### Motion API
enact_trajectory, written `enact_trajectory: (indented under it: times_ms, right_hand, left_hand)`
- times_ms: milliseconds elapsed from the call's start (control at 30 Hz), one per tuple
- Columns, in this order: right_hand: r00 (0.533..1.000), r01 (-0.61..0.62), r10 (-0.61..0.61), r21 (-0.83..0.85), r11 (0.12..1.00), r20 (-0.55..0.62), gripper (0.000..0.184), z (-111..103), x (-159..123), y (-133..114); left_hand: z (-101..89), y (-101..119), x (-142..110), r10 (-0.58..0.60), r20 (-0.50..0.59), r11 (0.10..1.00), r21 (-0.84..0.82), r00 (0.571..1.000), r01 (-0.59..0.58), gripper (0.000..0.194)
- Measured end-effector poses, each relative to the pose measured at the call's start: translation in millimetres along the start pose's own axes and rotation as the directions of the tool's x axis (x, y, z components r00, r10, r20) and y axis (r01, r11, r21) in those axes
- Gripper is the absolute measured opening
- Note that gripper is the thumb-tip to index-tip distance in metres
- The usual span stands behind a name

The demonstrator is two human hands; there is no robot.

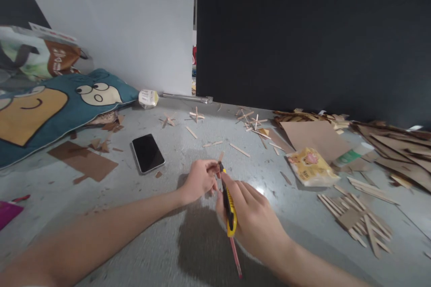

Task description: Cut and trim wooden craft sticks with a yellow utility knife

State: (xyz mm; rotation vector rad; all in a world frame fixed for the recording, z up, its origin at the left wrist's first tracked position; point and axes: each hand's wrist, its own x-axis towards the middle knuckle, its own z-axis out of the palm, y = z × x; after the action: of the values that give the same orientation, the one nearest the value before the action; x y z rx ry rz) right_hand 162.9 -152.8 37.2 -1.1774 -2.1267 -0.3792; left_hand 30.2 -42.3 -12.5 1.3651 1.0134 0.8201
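Observation:
My right hand [252,215] is closed around a yellow utility knife [230,208], its tip pointing up toward my left hand. A thin red stick or pencil [236,258] juts out below the same hand. My left hand [199,179] pinches a small wooden stick [220,157] against the grey floor, right at the knife's tip. Both hands meet at the middle of the view.
A black phone [147,153] lies to the left. Loose wooden sticks [239,150] scatter beyond the hands. A yellow snack packet [310,167], cardboard sheets [318,136] and a stick pile [357,219] lie right. A blue cushion [50,107] sits far left.

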Motion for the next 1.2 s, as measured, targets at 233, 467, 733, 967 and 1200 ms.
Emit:
enact_trajectory:
  times_ms: [233, 467, 733, 967, 1200]
  right_hand:
    - [0.995, 0.006, -0.005, -0.012, 1.0, 0.103, 0.041, 21.5, -8.3, -9.8]
    - [0.976, -0.157, 0.154, 0.009, 0.987, 0.155, 0.027, 24.4, -5.7, -24.3]
    - [0.906, -0.414, 0.402, 0.079, 0.907, 0.131, 0.044, 35.3, -9.6, -53.2]
    - [0.85, -0.526, 0.517, 0.144, 0.838, 0.099, 0.058, 49.7, -18.4, -65.0]
    - [0.84, -0.54, 0.54, 0.191, 0.82, 0.055, 0.031, 45.1, -29.1, -65.4]
  left_hand:
    - [-5.2, -4.1, 6.9, 0.042, -0.049, 0.992, -0.114, 0.998, -0.047, 0.006]
    - [-4.7, -1.6, 5.5, -0.052, -0.094, 0.994, -0.103, 0.994, 0.042, 0.007]
    - [-9.4, 3.2, -1.4, -0.077, -0.052, 0.996, -0.041, 0.996, 0.075, 0.017]
    - [-10.7, 3.6, 1.6, -0.055, -0.05, 0.998, 0.0, 0.997, 0.055, 0.016]
    - [-3.5, 1.4, -11.8, -0.029, -0.056, 0.999, 0.044, 0.998, 0.032, 0.012]
